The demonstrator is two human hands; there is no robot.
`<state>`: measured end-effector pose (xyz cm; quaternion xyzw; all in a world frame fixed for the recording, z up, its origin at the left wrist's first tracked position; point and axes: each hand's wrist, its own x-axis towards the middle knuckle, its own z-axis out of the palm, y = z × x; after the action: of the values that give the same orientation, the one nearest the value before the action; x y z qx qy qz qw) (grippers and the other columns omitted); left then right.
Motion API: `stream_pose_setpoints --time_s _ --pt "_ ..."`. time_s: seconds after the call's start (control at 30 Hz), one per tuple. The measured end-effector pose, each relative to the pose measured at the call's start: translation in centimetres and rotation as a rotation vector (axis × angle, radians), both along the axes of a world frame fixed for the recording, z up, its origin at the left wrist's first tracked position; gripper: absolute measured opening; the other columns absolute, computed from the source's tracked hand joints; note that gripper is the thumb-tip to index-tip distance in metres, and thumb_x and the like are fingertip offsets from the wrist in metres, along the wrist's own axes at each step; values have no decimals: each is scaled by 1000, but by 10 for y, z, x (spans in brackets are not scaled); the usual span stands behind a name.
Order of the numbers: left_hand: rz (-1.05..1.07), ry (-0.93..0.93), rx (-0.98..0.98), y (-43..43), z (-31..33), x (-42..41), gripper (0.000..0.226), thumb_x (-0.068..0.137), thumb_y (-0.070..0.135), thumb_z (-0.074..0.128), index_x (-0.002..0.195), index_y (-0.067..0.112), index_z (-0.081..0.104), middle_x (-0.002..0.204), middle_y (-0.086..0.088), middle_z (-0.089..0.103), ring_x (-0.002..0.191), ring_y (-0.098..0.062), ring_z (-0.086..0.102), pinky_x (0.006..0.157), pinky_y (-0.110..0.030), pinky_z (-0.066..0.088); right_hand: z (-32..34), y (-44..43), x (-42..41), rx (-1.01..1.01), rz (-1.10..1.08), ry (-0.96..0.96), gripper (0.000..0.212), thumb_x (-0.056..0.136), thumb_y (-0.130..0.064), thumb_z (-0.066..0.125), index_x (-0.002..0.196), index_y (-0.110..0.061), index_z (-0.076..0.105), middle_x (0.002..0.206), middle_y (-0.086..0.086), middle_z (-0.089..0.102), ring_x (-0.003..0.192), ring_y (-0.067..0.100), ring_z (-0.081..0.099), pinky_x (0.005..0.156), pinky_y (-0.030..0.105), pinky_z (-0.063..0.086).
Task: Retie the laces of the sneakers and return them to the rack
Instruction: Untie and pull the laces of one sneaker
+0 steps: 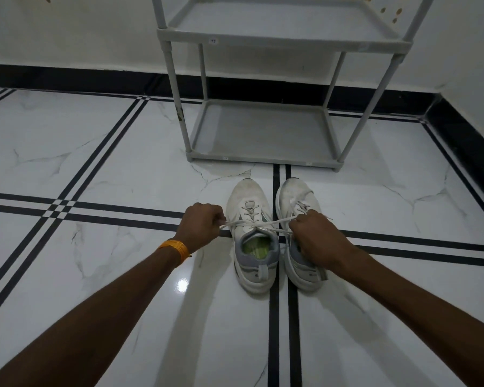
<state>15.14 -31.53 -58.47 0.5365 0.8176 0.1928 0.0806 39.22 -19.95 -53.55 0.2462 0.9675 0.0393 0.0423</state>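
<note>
Two white sneakers stand side by side on the floor, toes pointing at the rack. The left sneaker [250, 202] has a grey collar and a green insole. Its white laces [259, 224] cross above the tongue and stretch taut to both sides. My left hand [200, 226] is shut on one lace end, left of the shoe. My right hand [316, 237] is shut on the other end and covers the middle of the right sneaker [298, 195]. The grey rack [263, 160] stands just beyond the toes, both of its visible shelves bare.
The floor is glossy white marble tile [123, 169] with black double stripes. A black skirting [81, 76] runs along the white wall behind the rack, and a wall corner closes in at the far right. An orange thread band [176, 248] sits on my left wrist.
</note>
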Motion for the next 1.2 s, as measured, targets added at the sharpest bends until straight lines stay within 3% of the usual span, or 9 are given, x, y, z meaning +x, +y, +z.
stream_pose_setpoints --time_s 0.1,0.2,0.33,0.43,0.53,0.6,0.8,1.0,1.2 --pt "-13 -55 -1 -1 -2 -1 7 85 17 69 85 12 75 78 -4 76 62 -13 57 60 -20 43 5 -2 -2 -61 -24 -31 9 69 0 67 77 -1 65 80 21 69 73 36 63 62 34 45" --pt "-92 -111 26 -4 1 1 12 92 20 62 94 11 71 85 -7 75 73 -21 67 71 -30 55 13 -1 0 -80 -74 -47 14 85 -14 58 91 -4 66 99 16 68 90 30 60 71 31 41" --pt "-157 -133 112 4 16 10 38 100 28 45 137 18 48 129 -6 59 110 -22 59 91 -34 51 35 -9 -12 -102 -191 201 45 83 -47 65 109 -10 61 111 7 53 94 23 54 70 32 44" --pt "-357 -85 9 13 14 32 50 96 18 53 145 21 40 140 -9 49 123 -23 49 102 -34 43 35 -28 -32 -226 -138 148 49 86 -42 64 122 -10 53 119 7 50 93 22 58 73 31 45" --pt "-397 49 -13 14 -1 40 41 94 21 56 135 20 53 127 -9 57 113 -25 53 96 -34 46 18 -40 -41 -237 -98 -29 34 92 -22 60 122 -9 53 118 12 56 97 27 62 77 34 47" --pt "-355 117 51 11 -9 38 36 94 21 58 130 21 57 114 -7 61 101 -23 54 87 -34 49 13 -40 -39 -212 -111 -40 27 93 -12 56 120 -7 56 116 15 58 100 29 62 82 35 48" --pt "-354 401 100 2 -25 36 12 92 22 59 99 12 60 96 -10 61 80 -21 52 66 -31 46 4 -44 -37 -206 -115 22 22 91 -10 57 113 -7 58 114 16 61 100 30 62 84 35 48" --pt "-547 434 17 -2 -23 10 23 91 20 61 107 15 47 81 -11 63 60 -22 57 50 -32 52 1 -42 -28 -92 -64 -30 30 91 -9 55 120 -6 50 120 17 59 104 31 61 81 39 49" --pt "-609 453 -26 -5 -26 -3 34 91 20 63 117 19 41 90 -12 67 69 -25 65 59 -33 59 3 -39 -24 -98 -12 -58 26 92 -15 54 117 -7 52 116 15 62 101 32 63 79 39 48"
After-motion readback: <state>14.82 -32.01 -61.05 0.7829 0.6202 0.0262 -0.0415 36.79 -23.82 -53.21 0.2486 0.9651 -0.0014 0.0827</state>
